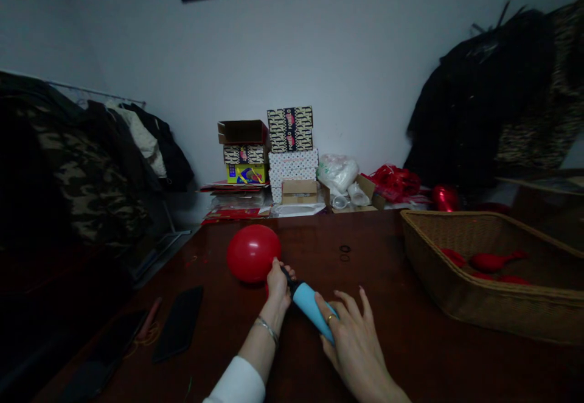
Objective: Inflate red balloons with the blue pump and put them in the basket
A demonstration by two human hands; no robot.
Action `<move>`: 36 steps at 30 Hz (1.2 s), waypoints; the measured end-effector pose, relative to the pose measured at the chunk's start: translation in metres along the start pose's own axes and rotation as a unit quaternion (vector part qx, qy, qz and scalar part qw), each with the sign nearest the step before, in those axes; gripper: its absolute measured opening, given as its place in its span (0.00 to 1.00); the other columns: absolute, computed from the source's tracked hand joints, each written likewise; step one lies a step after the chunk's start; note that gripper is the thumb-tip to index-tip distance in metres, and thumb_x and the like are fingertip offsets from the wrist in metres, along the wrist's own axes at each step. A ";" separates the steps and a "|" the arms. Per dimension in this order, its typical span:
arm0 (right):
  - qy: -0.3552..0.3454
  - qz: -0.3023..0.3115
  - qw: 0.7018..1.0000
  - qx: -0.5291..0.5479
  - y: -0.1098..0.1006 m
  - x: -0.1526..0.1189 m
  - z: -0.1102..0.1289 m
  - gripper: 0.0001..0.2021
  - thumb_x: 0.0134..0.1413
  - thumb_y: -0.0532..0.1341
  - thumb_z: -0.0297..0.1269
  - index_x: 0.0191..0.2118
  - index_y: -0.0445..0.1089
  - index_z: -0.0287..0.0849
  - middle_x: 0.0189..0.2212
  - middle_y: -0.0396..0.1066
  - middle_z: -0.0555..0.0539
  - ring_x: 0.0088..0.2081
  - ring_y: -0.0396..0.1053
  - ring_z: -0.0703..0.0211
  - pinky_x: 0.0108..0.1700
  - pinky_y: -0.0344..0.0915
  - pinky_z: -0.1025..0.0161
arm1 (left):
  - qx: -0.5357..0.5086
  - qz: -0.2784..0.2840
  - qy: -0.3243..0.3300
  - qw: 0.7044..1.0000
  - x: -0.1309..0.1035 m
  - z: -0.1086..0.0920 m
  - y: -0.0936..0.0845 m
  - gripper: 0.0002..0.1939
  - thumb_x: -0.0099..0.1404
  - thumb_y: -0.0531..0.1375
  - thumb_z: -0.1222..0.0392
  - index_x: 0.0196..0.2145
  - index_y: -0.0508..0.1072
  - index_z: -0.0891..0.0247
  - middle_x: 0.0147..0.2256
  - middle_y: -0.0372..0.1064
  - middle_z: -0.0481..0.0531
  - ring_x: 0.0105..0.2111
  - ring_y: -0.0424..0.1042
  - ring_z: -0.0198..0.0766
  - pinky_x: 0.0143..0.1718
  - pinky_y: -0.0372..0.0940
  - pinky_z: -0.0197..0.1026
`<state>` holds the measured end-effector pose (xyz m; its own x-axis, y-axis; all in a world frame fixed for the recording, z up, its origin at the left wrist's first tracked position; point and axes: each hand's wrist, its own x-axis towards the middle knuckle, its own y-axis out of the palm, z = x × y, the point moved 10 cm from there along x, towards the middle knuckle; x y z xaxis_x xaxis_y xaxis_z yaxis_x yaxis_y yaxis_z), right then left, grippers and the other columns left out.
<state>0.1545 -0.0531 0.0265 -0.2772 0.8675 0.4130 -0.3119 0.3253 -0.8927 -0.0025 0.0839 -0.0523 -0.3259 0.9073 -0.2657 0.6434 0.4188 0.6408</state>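
Observation:
A round red balloon [253,254], inflated, is over the dark table just beyond my left hand [279,282]. The fingers of that hand are closed around the balloon's neck, at the black nozzle end of a light blue hand pump [311,307]. My right hand [353,336] is at the pump's near end, with its thumb and index finger about the blue body. Its other fingers are raised and spread apart. The balloon's neck is mostly hidden behind the left fingers.
A wicker basket [483,305] with several limp red balloons [495,262] stands at right. Two small rings [345,249] lie mid-table. A dark phone-like slab [179,322] is at left. Stacked boxes [292,175] and plastic bags [338,173] line the wall.

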 end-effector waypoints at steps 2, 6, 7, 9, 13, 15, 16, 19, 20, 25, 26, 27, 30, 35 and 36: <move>-0.002 0.005 1.000 0.003 -0.002 0.000 -0.001 0.31 0.47 0.56 0.30 0.60 0.57 0.50 0.45 0.70 0.49 0.56 0.56 0.48 0.62 0.26 0.42 | -0.008 -0.008 0.009 1.000 0.007 -0.008 -0.003 0.13 0.67 0.50 0.56 0.25 0.57 0.62 0.15 0.52 0.41 0.12 0.55 0.27 0.14 0.50 0.30; -0.016 0.011 0.999 0.027 -0.011 -0.001 -0.002 0.31 0.47 0.56 0.31 0.60 0.56 0.52 0.46 0.70 0.50 0.56 0.56 0.49 0.62 0.27 0.42 | -0.021 -0.004 0.030 0.999 0.025 -0.037 -0.007 0.13 0.68 0.50 0.57 0.25 0.58 0.62 0.16 0.53 0.42 0.12 0.55 0.28 0.14 0.50 0.30; -0.020 0.010 0.999 0.035 -0.014 -0.002 -0.002 0.32 0.47 0.57 0.31 0.60 0.56 0.53 0.46 0.70 0.50 0.56 0.57 0.49 0.62 0.26 0.42 | -0.025 -0.006 0.030 0.999 0.029 -0.044 -0.008 0.14 0.68 0.50 0.57 0.25 0.57 0.62 0.16 0.52 0.41 0.12 0.55 0.27 0.14 0.50 0.29; -0.028 0.007 0.998 0.049 -0.020 -0.002 -0.002 0.32 0.47 0.57 0.32 0.60 0.56 0.54 0.45 0.70 0.51 0.55 0.57 0.50 0.62 0.26 0.43 | -0.035 -0.009 0.035 0.999 0.035 -0.057 -0.010 0.13 0.68 0.50 0.58 0.25 0.58 0.62 0.16 0.52 0.42 0.12 0.55 0.27 0.14 0.50 0.29; -0.027 0.004 0.999 0.044 -0.027 -0.003 -0.005 0.31 0.46 0.58 0.32 0.59 0.57 0.54 0.44 0.71 0.52 0.55 0.58 0.50 0.63 0.26 0.43 | -0.046 -0.010 0.028 0.998 0.038 -0.065 -0.009 0.14 0.68 0.50 0.58 0.24 0.57 0.62 0.16 0.52 0.41 0.12 0.54 0.26 0.13 0.50 0.28; -0.021 0.000 0.999 0.028 -0.027 -0.004 -0.007 0.31 0.46 0.58 0.32 0.59 0.58 0.54 0.43 0.71 0.51 0.55 0.58 0.49 0.62 0.27 0.42 | -0.048 -0.006 0.024 0.999 0.037 -0.061 -0.008 0.14 0.68 0.50 0.58 0.24 0.57 0.62 0.16 0.52 0.41 0.13 0.54 0.26 0.14 0.50 0.28; -0.018 0.000 1.000 0.020 -0.026 -0.004 -0.007 0.31 0.46 0.58 0.32 0.59 0.58 0.54 0.43 0.71 0.51 0.55 0.58 0.49 0.62 0.27 0.42 | -0.047 -0.006 0.024 0.999 0.036 -0.058 -0.007 0.14 0.68 0.49 0.58 0.24 0.57 0.62 0.16 0.52 0.42 0.13 0.54 0.26 0.14 0.50 0.28; -0.012 0.005 1.000 -0.001 -0.022 -0.002 -0.006 0.30 0.47 0.58 0.31 0.59 0.58 0.53 0.44 0.71 0.49 0.55 0.58 0.48 0.62 0.27 0.41 | -0.037 -0.008 0.025 0.999 0.031 -0.046 -0.007 0.14 0.68 0.50 0.57 0.25 0.57 0.62 0.16 0.53 0.42 0.13 0.55 0.27 0.14 0.51 0.28; -0.008 0.007 1.000 -0.007 -0.020 -0.001 -0.005 0.30 0.47 0.58 0.31 0.59 0.58 0.52 0.44 0.71 0.49 0.55 0.58 0.48 0.62 0.27 0.41 | -0.031 -0.009 0.025 0.999 0.029 -0.041 -0.007 0.14 0.68 0.50 0.56 0.25 0.57 0.62 0.16 0.53 0.42 0.13 0.55 0.27 0.14 0.51 0.29; 0.018 0.011 1.000 -0.013 -0.012 0.003 -0.003 0.29 0.48 0.59 0.32 0.58 0.60 0.51 0.45 0.71 0.48 0.55 0.58 0.48 0.62 0.26 0.42 | -0.021 -0.003 0.010 1.000 0.011 -0.008 0.000 0.14 0.66 0.52 0.53 0.25 0.58 0.62 0.16 0.53 0.42 0.12 0.56 0.28 0.14 0.50 0.29; 0.023 0.009 1.000 -0.011 -0.010 0.003 -0.004 0.28 0.48 0.60 0.33 0.58 0.60 0.51 0.44 0.71 0.48 0.55 0.58 0.49 0.63 0.26 0.43 | -0.018 0.003 0.002 1.000 0.007 0.000 0.002 0.14 0.66 0.52 0.54 0.25 0.58 0.62 0.16 0.53 0.42 0.12 0.56 0.28 0.14 0.51 0.30; 0.028 0.007 1.000 -0.009 -0.008 0.003 -0.005 0.28 0.48 0.60 0.34 0.58 0.60 0.51 0.44 0.71 0.49 0.55 0.59 0.49 0.63 0.26 0.44 | -0.014 0.010 -0.005 1.000 0.004 0.006 0.005 0.14 0.66 0.52 0.54 0.25 0.58 0.62 0.16 0.54 0.42 0.12 0.56 0.28 0.14 0.51 0.30; 0.036 -0.001 0.999 -0.007 -0.003 0.004 -0.008 0.28 0.49 0.61 0.36 0.58 0.59 0.51 0.44 0.71 0.48 0.55 0.59 0.50 0.63 0.26 0.44 | -0.009 0.020 -0.006 1.000 -0.003 0.015 0.008 0.14 0.64 0.54 0.53 0.25 0.58 0.62 0.16 0.55 0.42 0.13 0.56 0.29 0.14 0.52 0.31; 0.033 0.003 0.999 -0.005 0.001 0.004 -0.006 0.29 0.49 0.60 0.35 0.59 0.58 0.50 0.44 0.71 0.48 0.55 0.58 0.49 0.63 0.24 0.44 | 0.003 0.011 0.000 1.000 -0.005 0.011 0.005 0.13 0.65 0.54 0.54 0.26 0.59 0.62 0.16 0.56 0.43 0.13 0.56 0.29 0.15 0.53 0.31; 0.034 0.006 0.999 -0.003 0.001 0.004 -0.006 0.28 0.50 0.60 0.36 0.59 0.58 0.50 0.44 0.71 0.48 0.55 0.58 0.49 0.63 0.24 0.44 | 0.004 0.010 -0.001 1.000 -0.005 0.009 0.005 0.13 0.65 0.54 0.54 0.26 0.58 0.62 0.16 0.56 0.43 0.13 0.56 0.29 0.15 0.53 0.31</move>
<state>0.1581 -0.0469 0.0265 -0.2188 0.8945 0.3899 -0.3038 0.3172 -0.8984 0.0086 0.0818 -0.0545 -0.3118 0.9156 -0.2538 0.6552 0.4006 0.6405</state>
